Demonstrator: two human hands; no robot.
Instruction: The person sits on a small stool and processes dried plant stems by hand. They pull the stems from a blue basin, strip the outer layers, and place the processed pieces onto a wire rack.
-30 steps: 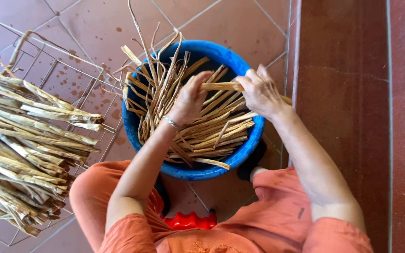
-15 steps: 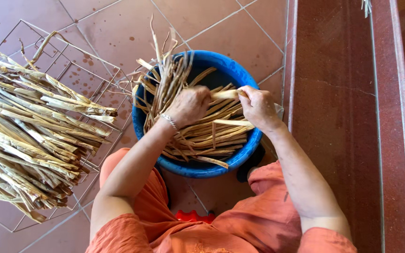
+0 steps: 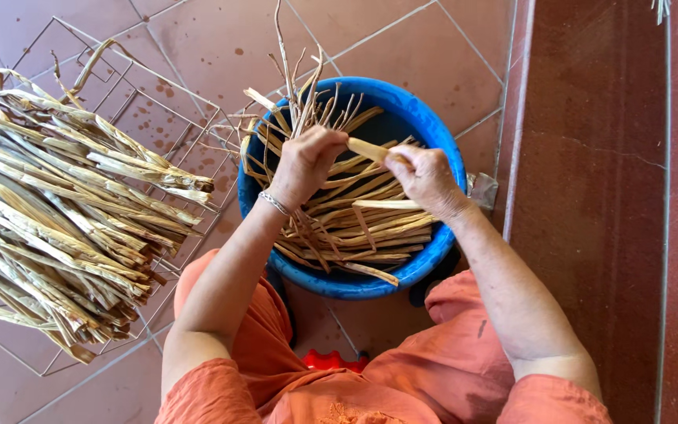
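Over a round blue tub (image 3: 425, 126), both of my hands grip one pale dried plant strip (image 3: 369, 148). My left hand (image 3: 308, 161) is closed around its left end, with several thin dry stalks rising from the fist. My right hand (image 3: 425, 179) pinches the strip's right end. The tub holds several tan strips (image 3: 370, 228) lying across each other. A thin metal bracelet (image 3: 274, 203) circles my left wrist. My orange clothing (image 3: 276, 377) fills the bottom of the view.
A big bundle of long dried leaves (image 3: 56, 212) lies on a wire rack (image 3: 103, 63) at the left, on reddish floor tiles (image 3: 198, 39). A darker red raised strip (image 3: 598, 157) runs along the right. A small red object (image 3: 331, 361) sits between my knees.
My hands have drawn closer together over the tub, still on the same strip. The view has shifted, so the tub and bundle sit further right in the picture.
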